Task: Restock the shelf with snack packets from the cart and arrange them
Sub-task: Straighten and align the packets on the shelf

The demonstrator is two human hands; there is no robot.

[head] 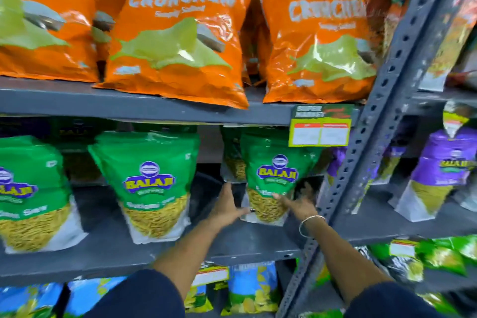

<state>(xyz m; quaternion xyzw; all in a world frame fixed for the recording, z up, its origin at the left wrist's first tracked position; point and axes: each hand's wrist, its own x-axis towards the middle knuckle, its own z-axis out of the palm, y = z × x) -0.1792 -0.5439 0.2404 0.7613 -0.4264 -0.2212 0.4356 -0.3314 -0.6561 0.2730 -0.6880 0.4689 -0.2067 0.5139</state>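
On the grey metal shelf (pixel 144 107) at the top of the head view stand large orange foil Crunchem chip bags (pixel 180 36), and a green and yellow price label (pixel 320 126) hangs from that shelf's front edge. A perforated grey steel upright (pixel 392 90) slants down the right side, just beside the right forearm, with purple sev pouches (pixel 444 168) past it. On the middle shelf, a green Balaji pouch with a clear window of yellow sev (pixel 149 183) stands left of the hands. Another green Balaji sev pouch (pixel 271 178) stands upright between both hands, another pouch close behind it. The left hand (pixel 228 205) presses open-fingered against its lower left edge; the right hand (pixel 298 202), blurred, fingers spread, touches its lower right side. A silver bangle (pixel 311 223) rings the right wrist.
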